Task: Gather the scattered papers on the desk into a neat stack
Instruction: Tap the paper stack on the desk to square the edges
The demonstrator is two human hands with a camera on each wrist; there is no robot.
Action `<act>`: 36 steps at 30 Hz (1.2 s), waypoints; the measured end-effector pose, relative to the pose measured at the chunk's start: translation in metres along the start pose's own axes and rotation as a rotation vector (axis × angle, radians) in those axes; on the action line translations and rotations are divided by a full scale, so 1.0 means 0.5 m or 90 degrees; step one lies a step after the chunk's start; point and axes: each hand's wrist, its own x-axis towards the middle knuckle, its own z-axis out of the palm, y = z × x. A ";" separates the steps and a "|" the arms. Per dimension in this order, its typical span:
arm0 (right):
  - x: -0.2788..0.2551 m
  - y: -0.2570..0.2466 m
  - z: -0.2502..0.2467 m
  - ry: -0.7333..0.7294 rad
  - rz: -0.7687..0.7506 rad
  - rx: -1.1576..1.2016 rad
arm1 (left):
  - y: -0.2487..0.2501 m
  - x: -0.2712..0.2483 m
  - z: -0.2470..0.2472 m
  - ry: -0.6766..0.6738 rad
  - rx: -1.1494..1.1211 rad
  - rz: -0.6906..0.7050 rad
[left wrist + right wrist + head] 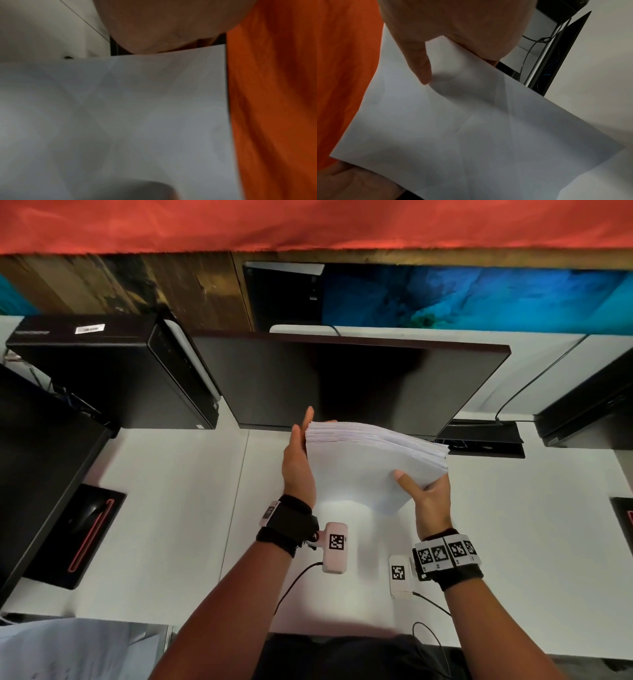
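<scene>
A thick stack of white papers [359, 463] stands on edge on the white desk [171, 508], in front of the dark monitor, its top leaning away from me. My left hand [298, 453] lies flat with straight fingers against the stack's left edge. My right hand [426, 491] grips the right side, thumb across the front sheet and fingers behind. The right wrist view shows that thumb [421, 65] on the paper [471, 128]. In the left wrist view the paper [128, 121] fills the frame below my palm [163, 27].
A dark monitor [342, 381] stands just behind the stack. A black computer case [113, 371] sits at the left, a mouse on a black pad [85, 525] at the near left, another black unit [589, 412] and cables at the right.
</scene>
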 end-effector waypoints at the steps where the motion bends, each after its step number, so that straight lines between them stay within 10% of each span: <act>1: -0.002 -0.001 0.002 -0.002 0.003 0.003 | -0.004 0.001 -0.002 0.000 0.028 -0.003; 8: -0.006 -0.016 0.007 0.027 -0.010 0.000 | -0.010 -0.002 -0.009 0.003 0.065 -0.007; 15: -0.015 -0.025 0.014 0.098 -0.030 0.047 | -0.013 -0.015 -0.018 -0.092 0.170 0.209; 23: -0.030 -0.058 0.024 0.109 -0.110 -0.068 | -0.077 0.028 -0.064 -0.089 0.247 0.107; 29: -0.037 -0.080 0.018 0.118 -0.334 -0.461 | -0.092 0.034 -0.076 -0.093 0.244 0.040; 36: -0.026 -0.074 0.004 0.108 -0.288 -0.381 | -0.086 0.031 -0.071 -0.103 0.243 0.034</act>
